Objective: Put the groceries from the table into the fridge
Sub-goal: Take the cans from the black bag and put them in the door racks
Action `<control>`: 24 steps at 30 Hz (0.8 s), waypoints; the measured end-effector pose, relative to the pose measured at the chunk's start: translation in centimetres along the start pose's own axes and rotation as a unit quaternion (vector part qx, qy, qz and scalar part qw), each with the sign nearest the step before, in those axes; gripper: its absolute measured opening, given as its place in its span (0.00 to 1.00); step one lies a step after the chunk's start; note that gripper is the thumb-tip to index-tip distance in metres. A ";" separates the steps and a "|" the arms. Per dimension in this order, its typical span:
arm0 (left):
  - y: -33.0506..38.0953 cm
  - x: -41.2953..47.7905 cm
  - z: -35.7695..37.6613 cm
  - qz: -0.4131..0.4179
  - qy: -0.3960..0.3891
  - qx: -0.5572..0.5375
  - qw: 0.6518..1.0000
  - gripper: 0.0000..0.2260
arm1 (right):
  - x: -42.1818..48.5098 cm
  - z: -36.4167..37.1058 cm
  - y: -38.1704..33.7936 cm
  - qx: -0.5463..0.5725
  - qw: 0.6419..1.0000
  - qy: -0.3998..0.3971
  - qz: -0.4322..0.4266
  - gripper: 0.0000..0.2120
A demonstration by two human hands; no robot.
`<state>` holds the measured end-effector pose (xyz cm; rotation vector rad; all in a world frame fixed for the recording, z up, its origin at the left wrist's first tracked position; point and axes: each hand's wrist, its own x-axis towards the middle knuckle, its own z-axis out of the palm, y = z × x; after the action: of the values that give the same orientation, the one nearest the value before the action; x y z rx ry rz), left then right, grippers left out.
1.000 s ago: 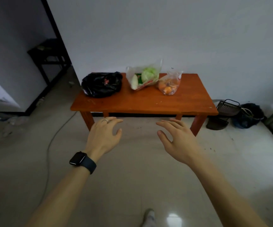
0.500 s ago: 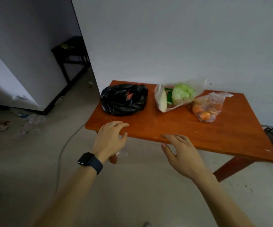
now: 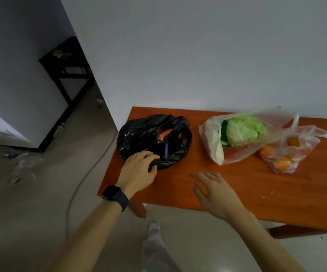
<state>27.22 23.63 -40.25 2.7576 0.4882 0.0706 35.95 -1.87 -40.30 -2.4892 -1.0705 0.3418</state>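
Three bags lie on the orange wooden table. A black plastic bag with red and blue items showing inside sits at the left end. A clear bag holding a green cabbage lies in the middle, and a clear bag of oranges lies to its right. My left hand, with a ring and a dark watch on the wrist, rests its fingers on the near edge of the black bag. My right hand hovers open above the table's front part, holding nothing.
A black side table stands in the passage at the back left. A grey cable runs across the floor left of the table, and litter lies near the left wall. My leg and shoe show below the table edge.
I have come close to the table. My left hand has reached forward onto the black bag, and my right hand has moved over the tabletop.
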 end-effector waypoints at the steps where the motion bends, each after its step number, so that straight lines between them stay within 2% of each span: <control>1: -1.0 2.0 0.1 0.010 -0.010 0.004 1.000 0.18 | 1.7 0.5 -0.1 0.000 1.000 -0.006 0.011 0.19; 6: -5.8 11.0 0.0 0.078 -0.033 0.036 0.996 0.18 | 8.7 2.2 -1.6 -0.003 0.997 -0.029 0.070 0.21; 11: -9.1 18.7 1.0 0.163 -0.070 0.112 0.978 0.19 | 15.5 3.7 -2.4 -0.005 0.995 -0.018 0.101 0.21; 16: -10.1 24.0 3.2 0.237 -0.125 0.203 0.942 0.28 | 22.5 6.6 -2.9 -0.071 0.995 0.005 0.073 0.23; 20: -11.2 28.5 5.4 0.264 -0.193 0.262 0.908 0.30 | 27.9 8.4 -1.2 -0.117 0.989 -0.044 0.080 0.28; 22: -11.4 30.4 6.7 0.267 -0.207 0.280 0.899 0.29 | 29.6 9.1 0.6 -0.119 0.981 -0.089 0.128 0.31; 24: -11.5 31.8 7.8 0.238 -0.230 0.258 0.908 0.27 | 30.5 9.7 2.9 -0.101 0.968 -0.117 0.197 0.32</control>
<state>54.18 42.14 -51.78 3.1789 -0.3515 -0.6681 54.76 21.41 -52.14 -2.9012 -0.7098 0.6878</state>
